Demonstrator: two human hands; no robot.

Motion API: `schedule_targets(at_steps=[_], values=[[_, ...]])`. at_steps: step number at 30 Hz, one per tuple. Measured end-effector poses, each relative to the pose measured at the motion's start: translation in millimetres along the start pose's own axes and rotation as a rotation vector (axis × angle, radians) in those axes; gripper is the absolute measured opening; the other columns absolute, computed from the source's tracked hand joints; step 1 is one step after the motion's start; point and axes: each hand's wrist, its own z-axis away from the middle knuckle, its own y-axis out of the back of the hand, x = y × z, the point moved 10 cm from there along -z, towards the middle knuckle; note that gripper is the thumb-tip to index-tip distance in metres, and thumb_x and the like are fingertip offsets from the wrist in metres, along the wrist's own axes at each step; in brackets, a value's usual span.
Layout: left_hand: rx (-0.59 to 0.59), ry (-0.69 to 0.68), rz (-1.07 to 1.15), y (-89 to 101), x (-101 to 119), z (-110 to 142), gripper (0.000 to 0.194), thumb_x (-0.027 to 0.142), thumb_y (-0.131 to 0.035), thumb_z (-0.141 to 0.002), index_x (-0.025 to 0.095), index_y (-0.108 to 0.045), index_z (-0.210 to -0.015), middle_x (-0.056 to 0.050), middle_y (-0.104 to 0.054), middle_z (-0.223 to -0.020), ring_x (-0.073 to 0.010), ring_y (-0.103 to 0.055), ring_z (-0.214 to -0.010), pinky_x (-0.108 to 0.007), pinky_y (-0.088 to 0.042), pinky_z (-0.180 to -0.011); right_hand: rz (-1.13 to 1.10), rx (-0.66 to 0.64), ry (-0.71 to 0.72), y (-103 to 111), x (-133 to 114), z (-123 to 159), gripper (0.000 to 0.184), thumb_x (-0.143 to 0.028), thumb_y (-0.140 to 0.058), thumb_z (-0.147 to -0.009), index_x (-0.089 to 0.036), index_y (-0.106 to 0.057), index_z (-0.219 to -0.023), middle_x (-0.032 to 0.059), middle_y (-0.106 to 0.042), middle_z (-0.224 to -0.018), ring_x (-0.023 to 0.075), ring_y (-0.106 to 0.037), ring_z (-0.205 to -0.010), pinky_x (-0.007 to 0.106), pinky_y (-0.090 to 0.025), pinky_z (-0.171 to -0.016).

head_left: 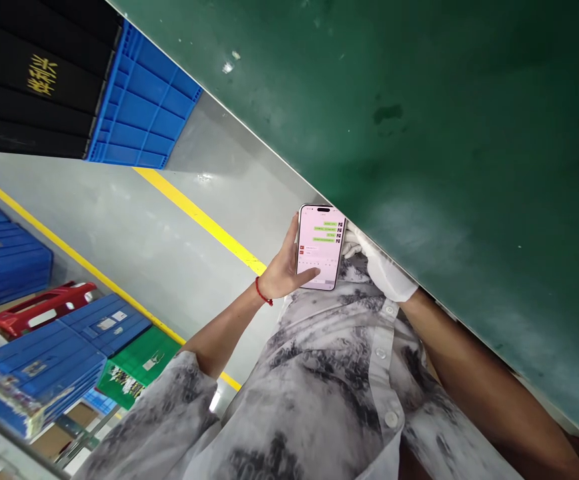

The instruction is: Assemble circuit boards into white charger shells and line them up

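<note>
- nearest is the grey-and-white patterned shirt [319, 400], with a pale button strip running down its front.
- the left hand [283, 267], with a red bracelet [263, 293] at its wrist, holds the phone [320, 247] in front of the shirt, just off the table [419, 133] edge. the palm side lies along the phone's left side and the thumb [309, 275] comes over the lower screen. the other fingers are hidden behind; this cradling hold probably takes the weight from below so the thumb can move freely.
- the phone's screen is lit and faces up to the wearer, likely so that it can be read from above; green message bubbles show on it.
- its top end, with the dark cutout, points away from the body. the long axis runs nearly straight out from the wearer, leaning slightly right at the top.
- the right hand [377, 263], in a white glove, is just beside the phone's right side at the table edge. its fingers look curled, but whether they pinch or support anything, i cannot tell.
- the green table top slants across the upper right.
- beyond lies grey floor [249, 180] with yellow lines [209, 227], perhaps marking lanes; a blue crate [139, 107] and a black crate [42, 73] stand against each other off to the left.
</note>
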Motion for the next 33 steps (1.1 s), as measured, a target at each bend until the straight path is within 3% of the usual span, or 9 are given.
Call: schedule_targets(at_steps=[5,11,16,20,25,31,33], values=[[-0.096,0.03,0.002,-2.2,-3.8,1.1,0.138,0.048,-0.081,-0.075,0.029,0.033,-0.151,-0.021,-0.046,-0.152,-0.0345,-0.058,-0.129,-0.05,-0.053,-0.101,-0.037,-0.022,-0.01,-2.0,3.0,0.1,0.052,-0.077,-0.046,-0.077,-0.027,-0.047,-0.062,0.0075,-0.068,-0.078,0.0219,-0.062,-0.079,0.039,-0.053,-0.075],[-0.042,-0.035,-0.102,2.0,-3.2,0.8,0.136,0.041,-0.082,-0.073,0.028,0.026,-0.154,-0.021,-0.037,-0.158,-0.0363,-0.052,-0.135,-0.052,-0.05,-0.106,-0.055,0.005,-0.027,-0.9,14.0,-1.2,0.053,-0.079,-0.05,-0.073,-0.028,-0.047,-0.06,0.0063,-0.067,-0.074,0.0219,-0.061,-0.076,0.039,-0.052,-0.076],[-0.068,-0.029,-0.047,-0.1,-4.2,1.0,0.123,0.045,-0.073,-0.083,0.029,0.027,-0.154,-0.021,-0.041,-0.156,-0.0341,-0.055,-0.132,-0.053,-0.049,-0.107,-0.09,-0.006,-0.021,-5.2,19.0,-3.7,0.054,-0.078,-0.047,-0.08,-0.027,-0.05,-0.063,0.006,-0.069,-0.079,0.0209,-0.063,-0.078,0.037,-0.052,-0.073],[-0.052,-0.056,-0.095,4.9,-6.2,0.7,0.127,0.045,-0.075,-0.082,0.026,0.028,-0.153,-0.022,-0.036,-0.158,-0.0359,-0.048,-0.139,-0.056,-0.044,-0.112,-0.107,-0.004,0.0,-4.5,21.2,-4.9,0.054,-0.078,-0.049,-0.081,-0.026,-0.053,-0.066,0.0061,-0.07,-0.082,0.0212,-0.065,-0.083,0.036,-0.053,-0.073],[-0.148,-0.059,-0.096,-0.7,-9.3,0.5,0.128,0.049,-0.074,-0.083,0.028,0.033,-0.151,-0.022,-0.032,-0.16,-0.038,-0.049,-0.138,-0.057,-0.048,-0.108,-0.101,-0.016,0.021,-3.9,28.6,-8.5,0.057,-0.079,-0.049,-0.08,-0.024,-0.054,-0.067,0.0071,-0.07,-0.077,0.0209,-0.065,-0.076,0.037,-0.055,-0.069],[0.038,-0.088,-0.236,9.1,-7.0,-4.7,0.121,0.057,-0.072,-0.081,0.026,0.017,-0.157,-0.018,-0.022,-0.165,-0.0376,-0.034,-0.148,-0.057,-0.032,-0.121,-0.063,-0.012,0.065,0.9,29.4,-8.3,0.055,-0.079,-0.052,-0.077,-0.025,-0.058,-0.073,0.0059,-0.07,-0.076,0.0217,-0.065,-0.076,0.04,-0.057,-0.074],[0.052,-0.066,-0.256,8.0,-9.1,-5.0,0.124,0.058,-0.075,-0.078,0.026,0.015,-0.157,-0.018,-0.024,-0.164,-0.0377,-0.034,-0.148,-0.058,-0.031,-0.121,-0.045,-0.02,0.073,1.8,29.0,-6.7,0.055,-0.079,-0.054,-0.076,-0.025,-0.059,-0.073,0.0061,-0.071,-0.077,0.0221,-0.065,-0.077,0.042,-0.058,-0.077]])
